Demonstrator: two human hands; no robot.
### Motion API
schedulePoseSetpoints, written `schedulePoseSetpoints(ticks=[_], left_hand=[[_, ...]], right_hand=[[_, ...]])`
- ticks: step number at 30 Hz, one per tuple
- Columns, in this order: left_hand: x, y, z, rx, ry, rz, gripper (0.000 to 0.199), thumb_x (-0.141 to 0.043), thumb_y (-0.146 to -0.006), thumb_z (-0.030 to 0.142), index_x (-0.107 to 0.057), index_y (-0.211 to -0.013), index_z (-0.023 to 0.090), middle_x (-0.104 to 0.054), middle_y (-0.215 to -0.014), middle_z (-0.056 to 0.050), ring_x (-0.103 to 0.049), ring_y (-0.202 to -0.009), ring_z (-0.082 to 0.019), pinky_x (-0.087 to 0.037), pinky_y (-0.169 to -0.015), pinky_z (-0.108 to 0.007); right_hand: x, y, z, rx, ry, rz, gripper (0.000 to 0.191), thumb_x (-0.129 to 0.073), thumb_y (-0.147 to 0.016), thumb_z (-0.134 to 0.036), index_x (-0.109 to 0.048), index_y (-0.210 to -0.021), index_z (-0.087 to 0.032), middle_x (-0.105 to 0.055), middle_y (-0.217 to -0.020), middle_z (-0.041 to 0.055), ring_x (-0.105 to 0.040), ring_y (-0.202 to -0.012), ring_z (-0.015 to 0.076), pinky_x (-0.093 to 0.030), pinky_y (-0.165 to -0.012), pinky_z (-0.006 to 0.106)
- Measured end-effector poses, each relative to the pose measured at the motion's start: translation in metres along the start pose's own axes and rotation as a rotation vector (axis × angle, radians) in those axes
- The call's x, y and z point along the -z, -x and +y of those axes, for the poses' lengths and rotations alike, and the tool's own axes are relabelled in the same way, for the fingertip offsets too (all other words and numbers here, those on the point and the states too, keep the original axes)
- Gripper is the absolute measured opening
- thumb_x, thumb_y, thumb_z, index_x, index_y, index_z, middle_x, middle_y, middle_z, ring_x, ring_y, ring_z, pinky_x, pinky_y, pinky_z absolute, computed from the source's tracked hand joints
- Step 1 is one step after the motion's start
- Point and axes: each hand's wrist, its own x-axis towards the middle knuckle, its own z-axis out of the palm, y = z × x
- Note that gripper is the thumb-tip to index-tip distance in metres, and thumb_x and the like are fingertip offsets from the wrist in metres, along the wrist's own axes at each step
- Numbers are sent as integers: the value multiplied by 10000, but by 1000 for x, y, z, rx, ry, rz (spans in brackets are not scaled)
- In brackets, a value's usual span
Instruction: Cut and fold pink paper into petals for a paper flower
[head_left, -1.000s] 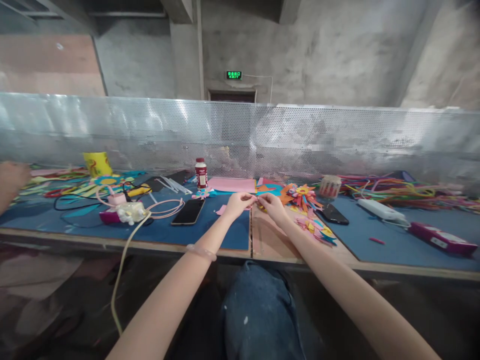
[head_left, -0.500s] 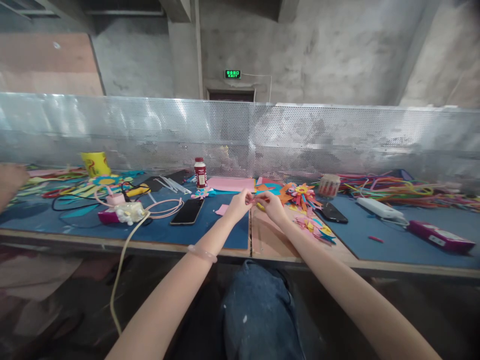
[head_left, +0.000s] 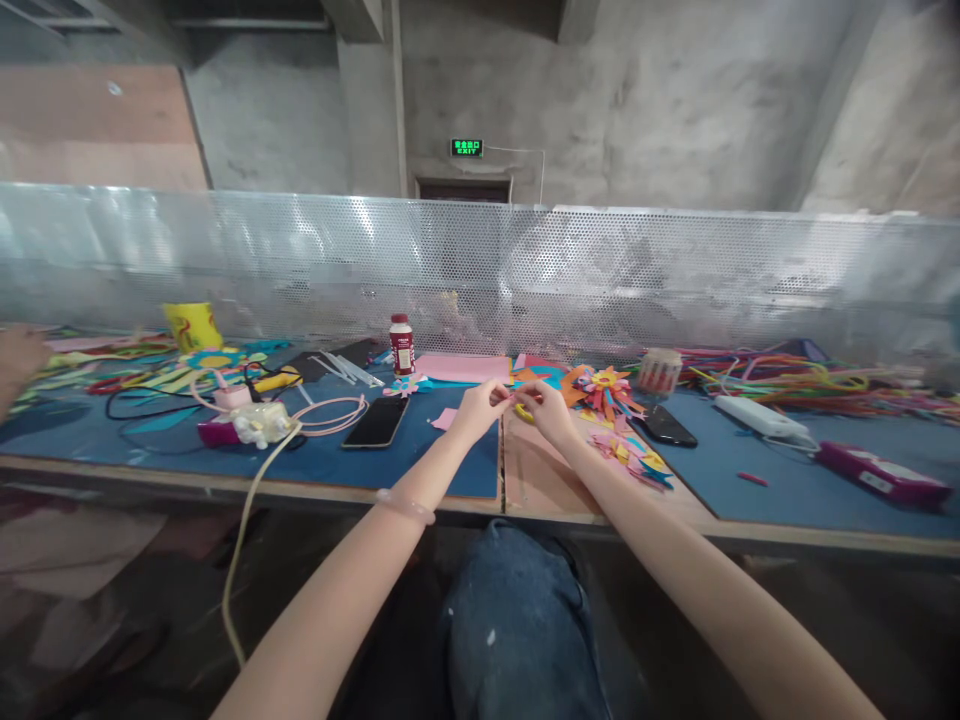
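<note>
My left hand point(head_left: 482, 408) and my right hand point(head_left: 545, 409) meet fingertip to fingertip above the middle of the table. Both are closed in a pinch around a tiny reddish piece, too small to make out well. Just below the right fingers is a yellow ring-like thing point(head_left: 523, 412). Pink paper sheets point(head_left: 463, 368) lie behind my hands, and a small pink piece point(head_left: 445, 419) is left of them. An orange and red paper flower point(head_left: 606, 390) and pink and yellow paper pieces point(head_left: 630, 456) lie to the right.
On the left are a black phone point(head_left: 376, 422), a red bottle point(head_left: 402, 345), a power adapter with cables point(head_left: 262, 424), a yellow cup point(head_left: 193, 328) and another person's hand point(head_left: 21, 360). Rightward lie a second phone point(head_left: 666, 425), a clear container point(head_left: 660, 371), colourful strips point(head_left: 795, 380) and a purple box point(head_left: 881, 473).
My hands stay together, with the fingers shifted very slightly. The other person's hand at the far left has moved a little.
</note>
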Motion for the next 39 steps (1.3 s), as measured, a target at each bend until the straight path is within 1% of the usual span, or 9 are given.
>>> schedulePoseSetpoints(ticks=[5,11,17,19,21,23,29,36,39], left_hand=[[1,-2,0,25,1,46,116,-621,-694,276,-620,-722,164,-659,-704,-35,-614,-667,-158,-471,-661,-259],[4,-3,6,-2,24,57,112,-600,-713,254,-656,-735,160,-685,-759,-58,-620,-718,-173,-466,-703,-272],[5,-3,7,15,34,36,105,-616,-697,260,-647,-701,160,-678,-728,-49,-615,-704,-172,-465,-693,-274],[4,-4,3,26,91,37,117,-638,-677,256,-632,-738,156,-674,-733,-50,-620,-703,-168,-470,-685,-273],[2,-5,-1,40,160,47,198,-661,-656,245,-607,-826,158,-670,-736,-43,-623,-688,-157,-475,-672,-271],[1,-6,-4,52,196,59,251,-675,-641,236,-586,-862,156,-665,-732,-42,-624,-674,-151,-477,-658,-268],[3,-5,1,83,120,51,143,-664,-650,256,-622,-726,143,-667,-710,-57,-614,-667,-160,-468,-646,-261],[7,-3,5,113,70,21,157,-647,-657,291,-659,-692,139,-668,-653,-51,-608,-623,-164,-448,-592,-244],[6,-3,4,123,98,3,172,-659,-642,297,-660,-683,130,-666,-648,-55,-607,-620,-163,-449,-590,-243]], right_hand=[[0,0,-2,-19,-13,9,121,-524,-712,-282,-581,-709,-175,-633,-733,32,-562,-670,152,-442,-660,284],[0,0,1,-13,-41,-1,142,-534,-723,-306,-578,-751,-174,-633,-761,44,-579,-718,163,-456,-675,292],[0,2,1,-34,-78,-41,206,-563,-718,-351,-604,-792,-164,-639,-772,56,-578,-716,168,-461,-659,292],[0,2,1,-50,-88,-46,213,-562,-716,-361,-608,-768,-159,-634,-730,47,-567,-669,159,-454,-633,283],[-1,2,2,-58,-95,-52,221,-557,-716,-367,-608,-752,-155,-624,-696,40,-551,-628,148,-443,-606,273],[-1,1,3,-55,-100,-55,223,-554,-714,-368,-609,-746,-155,-620,-685,35,-541,-611,142,-438,-594,268],[-2,1,5,-38,-91,-49,202,-552,-709,-348,-612,-739,-158,-627,-697,35,-549,-631,148,-442,-615,274],[-1,2,2,-64,-87,-65,233,-558,-703,-378,-618,-759,-161,-631,-723,36,-557,-664,154,-432,-628,274],[0,1,3,-47,-51,-80,229,-543,-716,-373,-623,-711,-159,-618,-673,25,-540,-636,151,-417,-623,275]])
